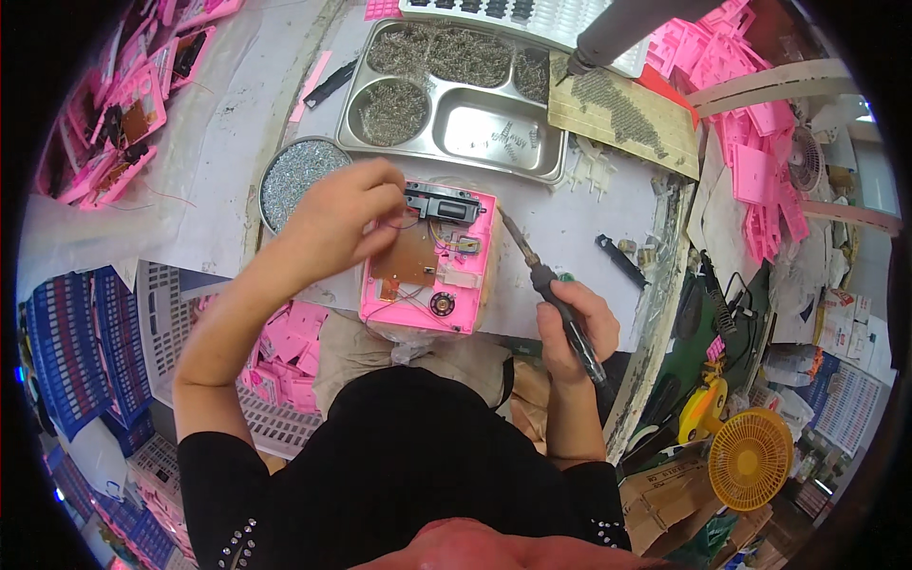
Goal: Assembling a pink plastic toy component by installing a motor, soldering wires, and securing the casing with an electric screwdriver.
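A pink plastic housing (407,317) lies open in front of me, holding a brown circuit board (407,258), thin wires and a small round speaker (443,304). Across its far end sits a black plastic module (446,207). My left hand (347,217) is over the housing's left edge, fingers curled together beside the module; what they pinch, if anything, is hidden. In my right hand (581,328) is a soldering iron (541,277), gripped by its dark handle. Its tip points up and left, close to the housing's right edge.
A round dish of tiny metal parts (302,171) stands left. Behind is a steel compartment tray (454,157) with springs. A dark pen-shaped tool (608,43) hangs at upper right, above a board of small parts (627,123). Pink shells (760,171) pile up at right.
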Available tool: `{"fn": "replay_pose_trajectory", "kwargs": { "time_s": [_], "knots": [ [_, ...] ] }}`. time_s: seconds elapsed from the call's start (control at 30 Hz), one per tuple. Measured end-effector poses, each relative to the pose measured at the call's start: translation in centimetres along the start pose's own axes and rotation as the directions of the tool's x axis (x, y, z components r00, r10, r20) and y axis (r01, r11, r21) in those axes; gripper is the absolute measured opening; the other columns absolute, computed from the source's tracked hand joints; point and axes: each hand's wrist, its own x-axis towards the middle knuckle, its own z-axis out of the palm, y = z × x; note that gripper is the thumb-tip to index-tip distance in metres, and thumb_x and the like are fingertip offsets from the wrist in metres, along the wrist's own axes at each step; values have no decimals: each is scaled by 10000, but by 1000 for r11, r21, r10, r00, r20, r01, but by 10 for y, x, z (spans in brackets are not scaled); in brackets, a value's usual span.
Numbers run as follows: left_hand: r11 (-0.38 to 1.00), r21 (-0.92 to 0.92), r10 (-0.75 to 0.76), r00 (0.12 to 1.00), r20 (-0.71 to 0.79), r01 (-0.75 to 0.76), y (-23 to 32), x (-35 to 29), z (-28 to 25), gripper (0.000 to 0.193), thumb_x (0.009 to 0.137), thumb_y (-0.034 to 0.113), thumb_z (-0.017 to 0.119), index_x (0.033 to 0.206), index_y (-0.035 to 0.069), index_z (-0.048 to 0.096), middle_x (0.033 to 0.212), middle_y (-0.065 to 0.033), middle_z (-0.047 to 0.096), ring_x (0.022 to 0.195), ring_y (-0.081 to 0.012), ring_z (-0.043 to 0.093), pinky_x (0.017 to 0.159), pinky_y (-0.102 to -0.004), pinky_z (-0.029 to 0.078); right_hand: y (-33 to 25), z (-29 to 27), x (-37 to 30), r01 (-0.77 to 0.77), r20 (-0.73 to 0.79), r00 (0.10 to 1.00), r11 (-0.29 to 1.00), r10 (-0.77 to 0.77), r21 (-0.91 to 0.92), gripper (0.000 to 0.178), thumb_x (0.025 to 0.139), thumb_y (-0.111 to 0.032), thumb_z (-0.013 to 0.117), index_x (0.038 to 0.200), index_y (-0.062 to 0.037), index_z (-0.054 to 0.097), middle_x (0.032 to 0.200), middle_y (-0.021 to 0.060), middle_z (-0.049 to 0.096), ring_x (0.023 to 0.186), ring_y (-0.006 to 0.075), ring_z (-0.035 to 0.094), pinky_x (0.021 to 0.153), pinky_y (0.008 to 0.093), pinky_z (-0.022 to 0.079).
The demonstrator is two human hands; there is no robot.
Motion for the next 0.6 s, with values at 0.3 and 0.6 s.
{"fn": "replay_pose_trajectory", "kwargs": {
  "time_s": [0.3, 0.6],
  "knots": [
    [345, -901, -500, 864, 60, 262, 24, -23, 60, 74, 951, -14, 672, 1024, -25, 676, 1086, -107, 734, 921, -100, 708, 788, -246, 581, -2, 74, 27, -218, 207, 960, 965, 186, 147, 562, 826, 20, 779, 1355, -50, 601, 1063, 104, 673, 815, 177, 669, 716, 280, 543],
    [488, -803, -562, 827, 12, 344, 26, -22, 58, 145, 944, 30, 716, 1067, -47, 726, 960, -73, 753, 871, -112, 724, 756, -249, 582, -3, 100, 51, -72, 203, 978, 994, 55, 79, 562, 806, 53, 745, 1341, -48, 608, 1023, 112, 665, 868, 235, 650, 747, 327, 544]
  ]
}}
